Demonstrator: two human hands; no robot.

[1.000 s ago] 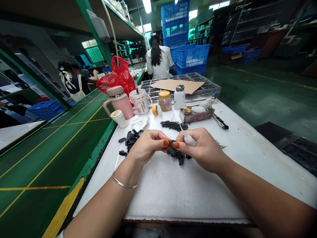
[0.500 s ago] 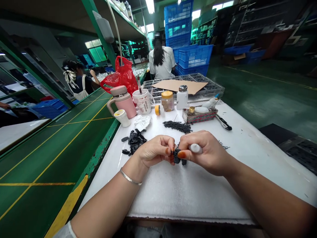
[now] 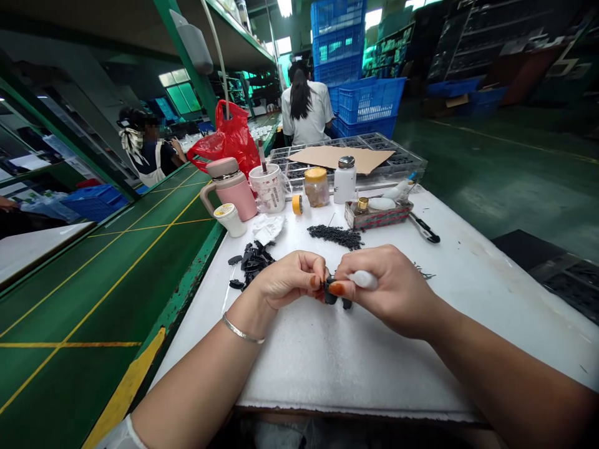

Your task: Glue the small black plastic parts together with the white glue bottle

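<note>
My left hand is closed, its thumb and fingertips pinching a small black plastic part above the white tabletop. From the other side, my right hand is closed too, with its thumb pressed against the same part. A small white bottle with a narrow tip sticks out of the right hand's grip, between thumb and forefinger. Fingers hide much of the black part. Left of my hands lies a pile of black plastic pieces. Beyond them is a heap of tiny black rings or links.
A pink mug, a white cup, a yellow-lidded jar and a white dispenser bottle stand at the back. A utility knife lies beside a small box. A green conveyor belt runs left. Two co-workers sit farther off.
The white bottle in my right hand has shifted slightly left and shows its narrow tip. Both hands keep hold of the black part, nearly in place. The view has tilted slightly.
</note>
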